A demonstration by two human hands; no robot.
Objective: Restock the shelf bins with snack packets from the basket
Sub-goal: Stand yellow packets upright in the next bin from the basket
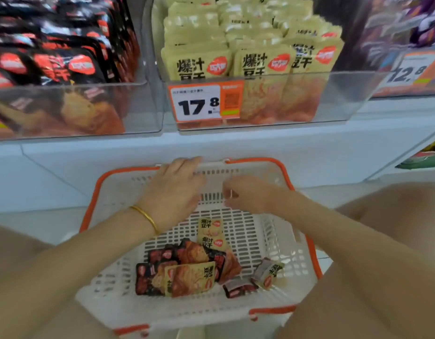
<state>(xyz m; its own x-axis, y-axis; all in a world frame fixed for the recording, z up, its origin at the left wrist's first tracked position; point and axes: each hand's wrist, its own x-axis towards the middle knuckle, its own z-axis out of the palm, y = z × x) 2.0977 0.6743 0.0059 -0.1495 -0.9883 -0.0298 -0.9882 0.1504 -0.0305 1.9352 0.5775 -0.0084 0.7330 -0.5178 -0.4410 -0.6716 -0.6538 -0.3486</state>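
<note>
White slotted plastic forms the basket, which has an orange rim and sits low in front of the shelf. In it lie flat, glossy snack packets. A yellow packet lies face up with its long axis across the basket and its print turned sideways. Two smaller yellow ones point away from the person. Black packets sit beneath and beside them, and a greyish packet lies tilted to the right.

The left hand, with a gold bangle at the wrist, reaches palm down with straight fingers to the far rim and holds nothing. The right hand is blurred over the far wall, and I cannot tell its grip.

Above, a clear bin holds upright yellow packs facing forward, and the left bin holds black packs.
</note>
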